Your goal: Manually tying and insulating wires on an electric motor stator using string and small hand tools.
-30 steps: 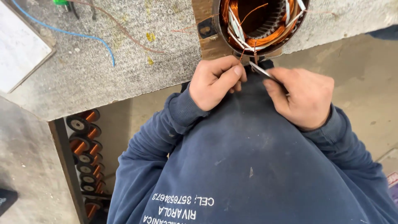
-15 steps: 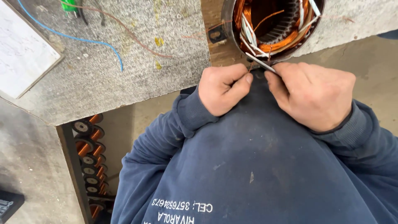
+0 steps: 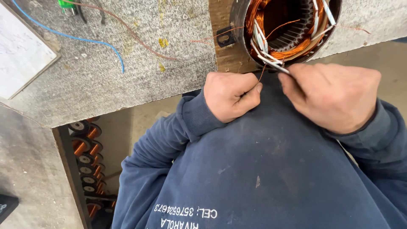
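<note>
Copper wire point(image 3: 261, 73), a thin strand, runs down from the stator windings to the left hand point(image 3: 229, 95), just below the motor's lower rim. Left fingers curled tight, thumb pressed to forefinger, pinching the strand's free end; likely held taut so it stays straight. Right hand point(image 3: 335, 99) just beside it, fingers closed around a slim white sleeve point(image 3: 277, 66) that juts from the winding bundle, tip pointing toward the strand. Whether sleeve and strand touch, cannot tell.

Motor stator point(image 3: 288, 29) lies at the bench edge, open end facing up, copper coils and white insulating strips visible inside. It rests against a wooden block point(image 3: 220, 25), which seems to keep the round housing from rolling. Work is done close against the body, over the dark blue sweatshirt point(image 3: 263, 169).

Bench point(image 3: 106, 80) is grey, speckled; on it a blue wire point(image 3: 87, 40), a loose reddish wire point(image 3: 135, 36), a white paper sheet point(image 3: 21, 55) far left. Below the bench, a rack of copper wire spools point(image 3: 85, 157).
</note>
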